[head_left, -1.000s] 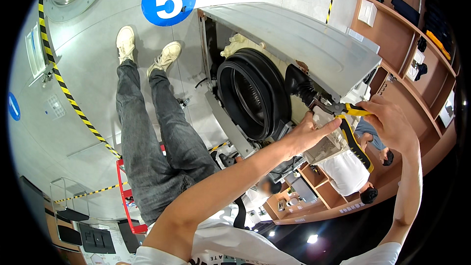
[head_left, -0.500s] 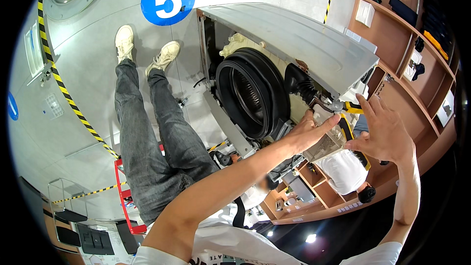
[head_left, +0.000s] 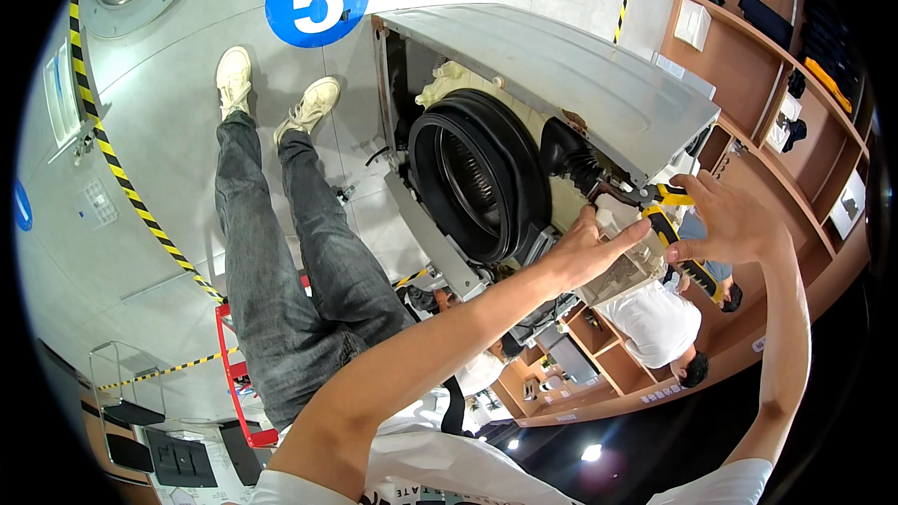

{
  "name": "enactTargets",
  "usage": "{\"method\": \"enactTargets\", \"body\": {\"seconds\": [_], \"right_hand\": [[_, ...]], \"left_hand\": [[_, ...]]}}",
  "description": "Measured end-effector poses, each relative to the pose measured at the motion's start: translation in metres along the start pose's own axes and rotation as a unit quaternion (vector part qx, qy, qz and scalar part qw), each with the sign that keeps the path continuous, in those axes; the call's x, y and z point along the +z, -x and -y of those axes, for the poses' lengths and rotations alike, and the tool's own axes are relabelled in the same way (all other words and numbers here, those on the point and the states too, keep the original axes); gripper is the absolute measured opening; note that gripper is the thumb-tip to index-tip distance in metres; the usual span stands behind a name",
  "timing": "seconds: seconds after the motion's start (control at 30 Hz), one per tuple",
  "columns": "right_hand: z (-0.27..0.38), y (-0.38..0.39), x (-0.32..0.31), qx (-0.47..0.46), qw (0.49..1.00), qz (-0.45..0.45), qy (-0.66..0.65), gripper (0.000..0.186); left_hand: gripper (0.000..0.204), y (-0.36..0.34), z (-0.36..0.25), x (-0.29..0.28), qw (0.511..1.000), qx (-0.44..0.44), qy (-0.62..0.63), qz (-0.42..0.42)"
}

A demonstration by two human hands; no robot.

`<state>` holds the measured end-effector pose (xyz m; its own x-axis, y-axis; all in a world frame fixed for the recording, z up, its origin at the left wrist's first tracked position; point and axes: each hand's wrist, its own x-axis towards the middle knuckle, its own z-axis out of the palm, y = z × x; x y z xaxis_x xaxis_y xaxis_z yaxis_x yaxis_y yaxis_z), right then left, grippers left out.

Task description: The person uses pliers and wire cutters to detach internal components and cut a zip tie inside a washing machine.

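My right hand point(head_left: 734, 224) is wrapped around pliers point(head_left: 662, 217) with yellow-and-black handles. Its fingers lie on the upper handle and its thumb on the lower one, and the handles stand apart. The plier jaws are beside the end of a black ribbed hose point(head_left: 572, 157); whether they grip anything there is too small to tell. My left hand point(head_left: 585, 252) is at a whitish plastic housing point(head_left: 629, 271), its index finger near the hose end and its thumb stretched toward the pliers. A piece of the housing lies between them; the other fingers are partly hidden.
A washing machine with a grey metal cabinet point(head_left: 552, 51) exposes its black door gasket point(head_left: 426, 168). Wooden shelving point(head_left: 739, 56) stands at right. A person in a white shirt point(head_left: 659, 323) is beyond the housing. Striped tape point(head_left: 140, 196) crosses the floor, with a red frame point(head_left: 224, 341) nearby.
My right hand has shifted slightly right and up, and the pliers have turned with it. My left hand stays almost in place. Another person beyond my right hand shows more.
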<state>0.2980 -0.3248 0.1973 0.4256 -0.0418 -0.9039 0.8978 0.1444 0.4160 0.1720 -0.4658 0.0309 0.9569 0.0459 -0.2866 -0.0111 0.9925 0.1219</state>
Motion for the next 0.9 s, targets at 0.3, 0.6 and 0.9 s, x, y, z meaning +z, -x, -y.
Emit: {"method": "enactTargets", "body": {"seconds": [0.3,0.6,0.9], "right_hand": [[0.004,-0.008,-0.004,-0.006,0.999,0.042,0.015,0.119],[0.017,-0.012,-0.010,0.018,0.998,0.049,0.039,0.114],[0.019,0.009,0.013,-0.013,0.992,-0.117,0.039,0.114]], "left_hand": [[0.133,0.005,-0.009,0.002,0.999,-0.031,0.019,-0.028],[0.126,0.004,-0.013,0.003,0.996,-0.032,-0.045,-0.071],[0.128,0.000,-0.007,0.005,0.991,-0.024,-0.098,-0.090]]}}
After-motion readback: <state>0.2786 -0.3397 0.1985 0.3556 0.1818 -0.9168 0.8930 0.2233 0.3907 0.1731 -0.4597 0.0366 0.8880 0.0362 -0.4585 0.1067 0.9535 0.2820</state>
